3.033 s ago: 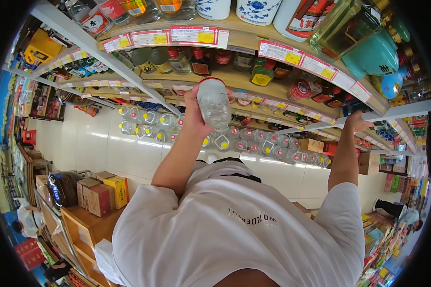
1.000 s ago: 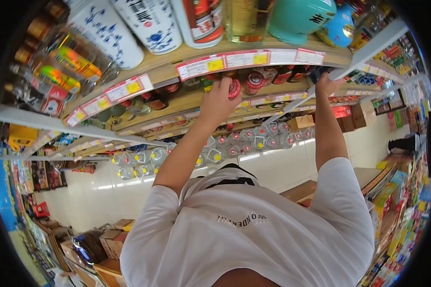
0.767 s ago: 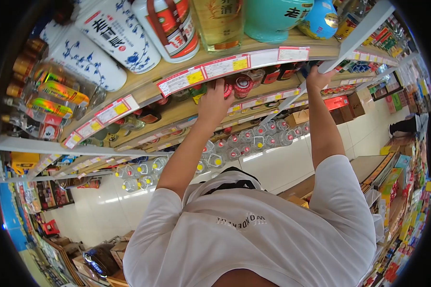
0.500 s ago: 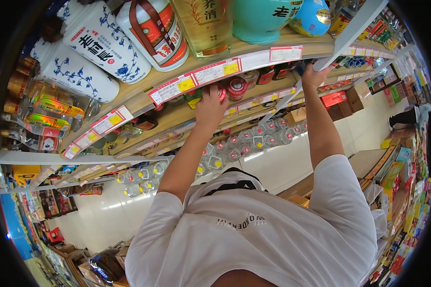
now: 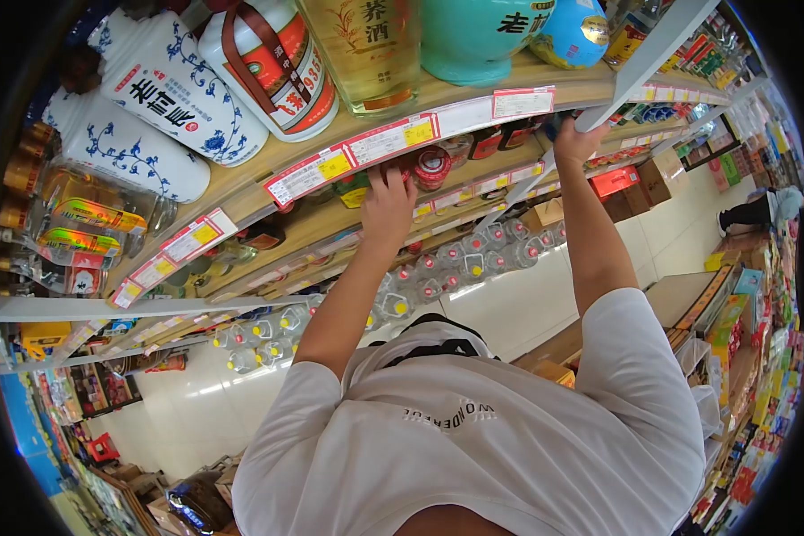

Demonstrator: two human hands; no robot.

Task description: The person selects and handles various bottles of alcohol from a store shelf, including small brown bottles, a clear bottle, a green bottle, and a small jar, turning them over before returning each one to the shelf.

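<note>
My left hand [image 5: 387,204] reaches onto the second shelf, under the price rail. Its fingers curl at a red-capped jar, mostly hidden behind them. Just right of it stands another red-lidded jar [image 5: 432,168]; a yellow-green package [image 5: 352,193] sits on the left. My right hand [image 5: 581,143] is closed around the grey shelf upright [image 5: 618,100], its fingertips partly hidden, with a dark item beside them. On the shelf above are white-and-blue bottles [image 5: 174,103], a white bottle with a red label [image 5: 272,71], a golden bottle [image 5: 366,54] and a turquoise one [image 5: 469,40].
A price rail [image 5: 375,143] edges the upper shelf closely above my left hand. Several clear jugs [image 5: 456,259] stand on the floor below. Cartons [image 5: 648,183] are at the right, and another person's dark-clothed leg [image 5: 746,213] shows at the far right.
The view has shifted slightly, moving the shelf a little left and down. My left hand stays at the jars, its fingers slightly moved; my right hand keeps its place at the upright.
</note>
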